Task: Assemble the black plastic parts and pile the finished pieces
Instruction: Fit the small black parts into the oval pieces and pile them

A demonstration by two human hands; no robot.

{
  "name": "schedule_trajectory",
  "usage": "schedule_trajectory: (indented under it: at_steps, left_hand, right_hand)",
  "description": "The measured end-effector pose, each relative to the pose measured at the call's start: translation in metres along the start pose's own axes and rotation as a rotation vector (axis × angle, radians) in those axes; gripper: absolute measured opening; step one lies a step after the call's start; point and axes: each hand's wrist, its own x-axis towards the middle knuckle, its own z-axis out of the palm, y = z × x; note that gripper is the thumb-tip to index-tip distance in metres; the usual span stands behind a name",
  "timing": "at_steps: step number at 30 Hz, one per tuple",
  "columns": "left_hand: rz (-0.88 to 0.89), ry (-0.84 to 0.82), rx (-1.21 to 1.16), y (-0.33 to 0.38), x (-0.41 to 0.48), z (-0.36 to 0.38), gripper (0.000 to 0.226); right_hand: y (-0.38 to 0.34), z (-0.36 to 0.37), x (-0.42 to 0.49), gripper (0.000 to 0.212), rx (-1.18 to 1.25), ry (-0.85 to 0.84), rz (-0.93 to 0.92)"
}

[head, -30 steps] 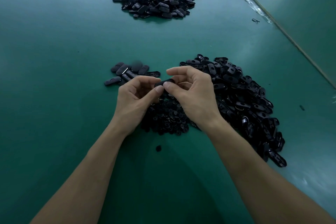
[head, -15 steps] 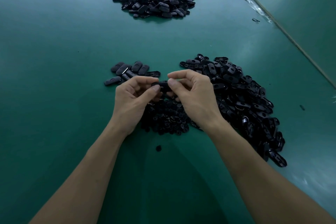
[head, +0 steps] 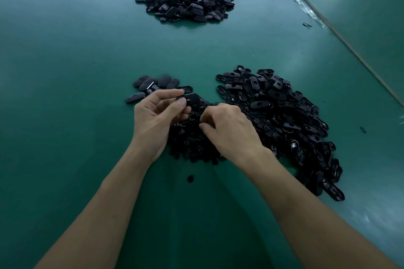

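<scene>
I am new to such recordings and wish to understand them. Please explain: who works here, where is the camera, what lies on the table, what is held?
No machine here: a person works with bare hands. The camera sits on the person's head and looks down. The left hand pinches one black oval piece. The right hand reaches, fingers curled, into a heap of small dark parts; whether it holds one is hidden. On the green table lie a big pile of oval shells at right, a few pieces at left, and another pile far off.
</scene>
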Motion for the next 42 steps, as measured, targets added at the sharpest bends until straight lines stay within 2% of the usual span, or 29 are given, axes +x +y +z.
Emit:
schedule_trajectory:
  at_steps: [11,15,19,22,28,31,38,42]
  left_hand:
    - [-0.002,0.009,0.009,0.001,0.0,0.001,0.02]
    - [-0.004,0.024,-0.005,0.002,0.0,0.001,0.018]
    - [-0.01,0.08,-0.02,0.0,0.001,0.002,0.016]
    - [0.007,0.107,-0.002,-0.002,0.002,0.002,0.014]
    - [0.05,0.024,0.085,-0.004,0.0,0.001,0.015]
    - [0.063,-0.006,0.129,-0.004,-0.001,0.002,0.013]
    - [0.059,0.012,0.173,-0.004,-0.001,0.003,0.014]
    - [0.06,0.007,0.194,-0.003,-0.002,0.003,0.014]
  right_hand:
    - [-0.006,-0.006,0.006,0.013,-0.095,-0.089,-0.047]
    - [-0.005,-0.006,0.004,0.012,0.006,-0.015,-0.049]
    - [-0.001,-0.009,0.002,0.008,0.256,0.039,-0.042]
    - [-0.001,-0.014,-0.001,0.014,0.34,0.06,-0.069]
    - [-0.007,-0.02,0.002,0.01,0.443,0.131,-0.115]
    - [-0.008,-0.022,0.004,0.025,0.422,0.123,-0.12]
    - [-0.008,-0.021,0.002,0.01,0.439,0.035,-0.061]
    - [-0.008,-0.023,0.002,0.012,0.432,0.067,-0.072]
